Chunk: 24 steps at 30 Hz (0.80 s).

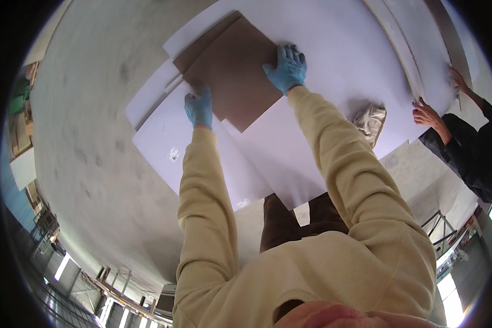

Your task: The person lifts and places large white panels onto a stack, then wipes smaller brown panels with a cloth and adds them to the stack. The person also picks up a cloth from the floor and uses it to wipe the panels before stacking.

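A brown sheet (235, 71) lies at a slant on a stack of large white sheets (333, 60), with a second brown sheet (206, 41) partly under it. My right hand (288, 70), in a blue glove, rests by its right edge, thumb apart and fingers stretched out. At the lower left edge is my left hand (199, 108), gloved too; its thumb stands away from fingers that touch the brown sheet, and some fingertips are hard to make out. Smaller white panels (169, 139) with a sticker lie beneath and nearer to me.
A crumpled beige-grey cloth or bag (370, 124) lies right of my right forearm. At the far right, another person's hands (429, 116) touch the edge of a white sheet. Grey concrete floor (93, 109) stretches to the left; shelves and stacked goods (22, 126) line its edge.
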Each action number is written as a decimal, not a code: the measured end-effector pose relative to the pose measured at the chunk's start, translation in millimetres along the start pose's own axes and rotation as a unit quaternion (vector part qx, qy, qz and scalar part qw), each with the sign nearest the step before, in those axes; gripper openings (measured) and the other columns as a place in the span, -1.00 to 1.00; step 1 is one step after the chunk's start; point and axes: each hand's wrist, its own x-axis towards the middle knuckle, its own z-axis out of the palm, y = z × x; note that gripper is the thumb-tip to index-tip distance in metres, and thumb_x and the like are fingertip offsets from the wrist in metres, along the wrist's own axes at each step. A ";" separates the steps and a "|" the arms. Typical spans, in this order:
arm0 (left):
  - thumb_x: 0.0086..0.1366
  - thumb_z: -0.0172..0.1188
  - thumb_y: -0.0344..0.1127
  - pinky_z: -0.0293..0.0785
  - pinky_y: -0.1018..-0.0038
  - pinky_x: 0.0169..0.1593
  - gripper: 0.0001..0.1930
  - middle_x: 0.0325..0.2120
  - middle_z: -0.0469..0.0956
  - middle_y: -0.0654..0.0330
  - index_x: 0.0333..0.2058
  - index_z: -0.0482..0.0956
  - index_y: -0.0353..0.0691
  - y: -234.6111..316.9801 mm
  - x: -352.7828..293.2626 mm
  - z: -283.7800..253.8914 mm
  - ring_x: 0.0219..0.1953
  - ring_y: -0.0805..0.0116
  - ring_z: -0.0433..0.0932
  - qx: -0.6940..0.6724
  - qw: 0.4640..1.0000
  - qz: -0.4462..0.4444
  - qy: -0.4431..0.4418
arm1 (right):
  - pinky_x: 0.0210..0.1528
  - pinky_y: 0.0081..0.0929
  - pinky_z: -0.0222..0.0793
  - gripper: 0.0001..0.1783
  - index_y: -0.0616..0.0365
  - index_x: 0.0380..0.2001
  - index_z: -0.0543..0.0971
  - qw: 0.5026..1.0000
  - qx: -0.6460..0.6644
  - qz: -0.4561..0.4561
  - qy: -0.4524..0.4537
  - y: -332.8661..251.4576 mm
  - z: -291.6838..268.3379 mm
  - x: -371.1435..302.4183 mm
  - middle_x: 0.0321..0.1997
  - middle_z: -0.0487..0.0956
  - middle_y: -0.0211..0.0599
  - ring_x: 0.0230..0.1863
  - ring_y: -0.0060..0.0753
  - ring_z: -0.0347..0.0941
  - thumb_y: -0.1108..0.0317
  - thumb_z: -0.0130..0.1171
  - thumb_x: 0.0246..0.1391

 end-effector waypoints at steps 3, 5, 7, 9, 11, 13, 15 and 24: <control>0.20 0.48 -0.05 0.53 0.30 -0.23 -0.46 -0.34 0.68 0.16 -0.12 0.65 -0.50 3.9 0.7 -7.8 -0.34 0.37 0.54 -0.247 0.954 0.016 -0.168 | 0.48 -0.02 0.06 -0.10 0.20 0.38 0.32 0.996 0.054 0.058 -0.050 -17.7 -5.8 -4.8 0.38 0.40 0.04 0.41 0.06 0.27 -0.12 0.25 0.10; 0.24 0.49 -0.13 0.58 0.35 -0.09 -0.48 -0.12 0.69 0.15 -0.02 0.67 -0.49 12.6 -3.0 -22.1 -0.18 0.36 0.58 -0.375 0.902 -0.117 -0.179 | 0.42 -0.05 0.18 -0.18 0.16 0.31 0.39 0.985 0.072 0.137 -0.081 -30.5 -21.2 -3.1 0.30 0.50 0.03 0.33 0.09 0.38 -0.11 0.25 0.11; 0.23 0.49 -0.04 0.52 0.34 0.15 -0.26 0.12 0.59 0.03 0.19 0.52 -0.52 21.2 -17.5 -48.1 0.07 0.21 0.55 -0.350 0.903 -0.155 -0.197 | 0.33 -0.08 0.32 -0.25 0.12 0.26 0.46 0.957 0.144 0.211 -0.138 -32.7 -43.0 -1.6 0.20 0.59 0.02 0.23 0.11 0.48 -0.12 0.24 0.13; 0.24 0.48 0.01 0.55 0.32 0.18 -0.22 0.17 0.55 -0.01 0.24 0.48 -0.49 31.8 -40.8 -73.6 0.11 0.18 0.55 -0.411 0.882 -0.105 -0.204 | 0.29 -0.09 0.38 -0.27 0.14 0.24 0.49 0.921 0.238 0.253 -0.176 -32.5 -63.4 -8.5 0.13 0.64 0.03 0.18 0.11 0.54 -0.09 0.25 0.13; 0.33 0.40 -0.06 0.63 0.29 0.12 -0.32 0.15 0.56 0.00 0.23 0.48 -0.48 38.4 -63.4 -109.9 0.07 0.14 0.59 -0.479 0.838 -0.083 -0.249 | 0.22 -0.11 0.44 -0.31 0.17 0.18 0.56 0.920 0.264 0.241 -0.159 -30.7 -80.9 -29.0 0.08 0.67 0.02 0.14 0.07 0.57 -0.08 0.28 0.12; 0.35 0.37 -0.10 0.61 0.28 0.13 -0.34 0.15 0.55 -0.02 0.26 0.45 -0.46 40.9 -86.4 -143.3 0.09 0.13 0.58 -0.443 0.861 -0.075 -0.239 | 0.16 -0.14 0.49 -0.35 0.18 0.12 0.61 0.910 0.303 0.244 -0.144 -30.6 -96.5 -60.6 0.02 0.70 0.01 0.10 0.02 0.61 -0.06 0.31 0.11; 0.37 0.35 -0.13 0.59 0.25 0.14 -0.38 0.14 0.55 -0.03 0.25 0.45 -0.44 40.9 -109.0 -167.8 0.11 0.12 0.57 -0.462 0.847 -0.065 -0.253 | 0.11 -0.17 0.52 -0.41 0.19 0.06 0.66 0.889 0.350 0.259 -0.139 -28.2 -115.0 -93.3 -0.06 0.72 -0.02 0.04 -0.01 0.64 -0.03 0.35 0.10; 0.31 0.31 -0.35 0.59 0.21 0.13 -0.51 0.05 0.60 -0.02 0.17 0.52 -0.43 43.9 -233.8 -229.8 0.05 0.08 0.62 -0.497 0.733 -0.103 -0.453 | 0.32 0.14 0.29 -0.28 0.15 0.20 0.54 0.984 0.109 0.131 0.051 -1.4 -248.8 -244.8 0.31 0.52 0.01 0.30 0.07 0.44 -0.03 0.38 0.06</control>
